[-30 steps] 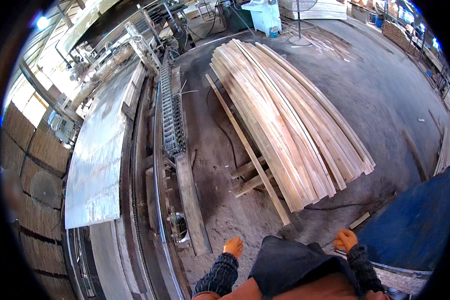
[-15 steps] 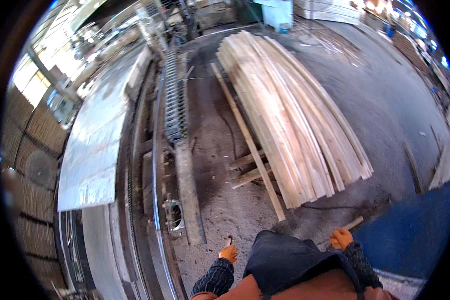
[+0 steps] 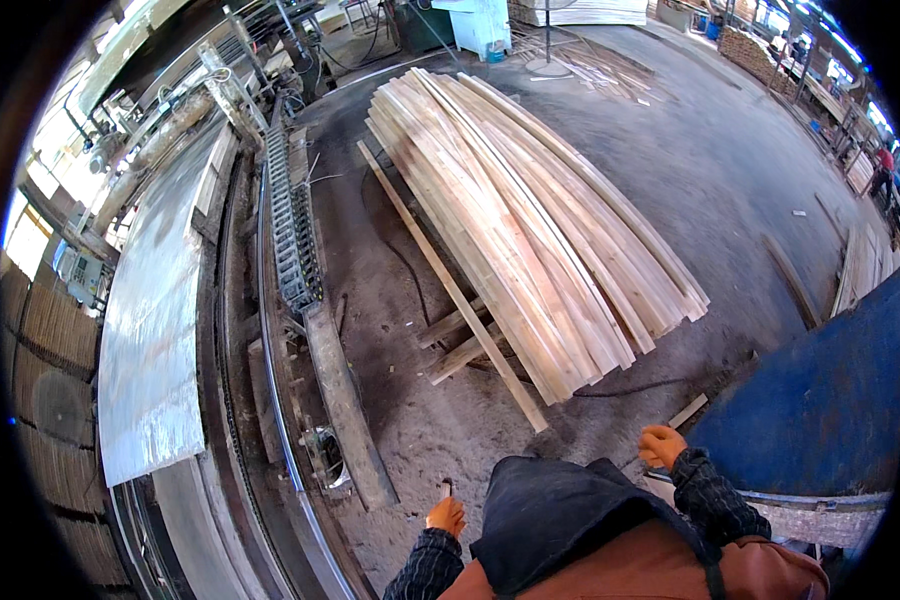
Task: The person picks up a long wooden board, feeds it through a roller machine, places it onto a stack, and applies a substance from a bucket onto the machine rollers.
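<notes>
I see left hand [image 3: 447, 516] curled around a small dark tool [image 3: 448, 489] | right hand [image 3: 661, 446] closed in a fist, empty, beside blue panel [image 3: 820, 400] | plank stack [image 3: 530, 220] on floor ahead, well apart.

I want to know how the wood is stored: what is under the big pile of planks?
Under the pile of planks, short wooden bearers stick out at its near left edge, on the floor. Any further supports are covered.
</notes>
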A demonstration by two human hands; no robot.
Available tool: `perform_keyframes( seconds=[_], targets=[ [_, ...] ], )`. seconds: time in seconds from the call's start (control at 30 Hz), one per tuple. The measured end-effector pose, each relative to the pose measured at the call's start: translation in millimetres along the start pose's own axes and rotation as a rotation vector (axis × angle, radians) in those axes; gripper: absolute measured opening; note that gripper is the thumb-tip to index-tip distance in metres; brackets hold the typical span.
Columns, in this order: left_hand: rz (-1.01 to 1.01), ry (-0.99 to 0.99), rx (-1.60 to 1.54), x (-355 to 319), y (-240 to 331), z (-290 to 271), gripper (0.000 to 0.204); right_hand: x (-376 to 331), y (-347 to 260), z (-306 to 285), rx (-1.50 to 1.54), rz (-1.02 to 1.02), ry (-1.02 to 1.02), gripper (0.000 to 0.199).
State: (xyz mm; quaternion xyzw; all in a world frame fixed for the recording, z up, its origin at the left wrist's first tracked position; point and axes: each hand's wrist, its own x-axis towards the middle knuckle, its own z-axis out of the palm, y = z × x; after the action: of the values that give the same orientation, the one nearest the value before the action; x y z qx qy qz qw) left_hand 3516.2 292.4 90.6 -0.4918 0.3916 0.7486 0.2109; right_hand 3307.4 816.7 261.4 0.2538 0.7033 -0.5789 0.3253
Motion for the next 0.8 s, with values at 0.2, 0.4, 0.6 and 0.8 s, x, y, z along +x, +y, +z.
perform_keyframes(
  seconds=[0.2, 0.4, 0.6, 0.8],
  targets=[
    [0.370, -0.214, 0.446, 28.3, -5.4, -22.8, 0.034, -8.1, 11.7, -4.9, 0.020, 0.046, 0.028, 0.057],
    [-0.047, -0.035, 0.094, -6.1, 37.8, 24.1, 0.059, -9.3, 30.0, -10.8, 0.009, 0.083, 0.054, 0.058],
    [0.013, -0.106, 0.301, -43.3, 61.7, 54.7, 0.062, -8.9, 37.6, -11.4, 0.010, 0.053, 0.030, 0.052],
    [0.040, -0.355, 0.218, 3.4, 39.4, 11.9, 0.026, -2.8, 37.2, -8.2, -0.021, -0.022, 0.003, 0.044]
  ],
)
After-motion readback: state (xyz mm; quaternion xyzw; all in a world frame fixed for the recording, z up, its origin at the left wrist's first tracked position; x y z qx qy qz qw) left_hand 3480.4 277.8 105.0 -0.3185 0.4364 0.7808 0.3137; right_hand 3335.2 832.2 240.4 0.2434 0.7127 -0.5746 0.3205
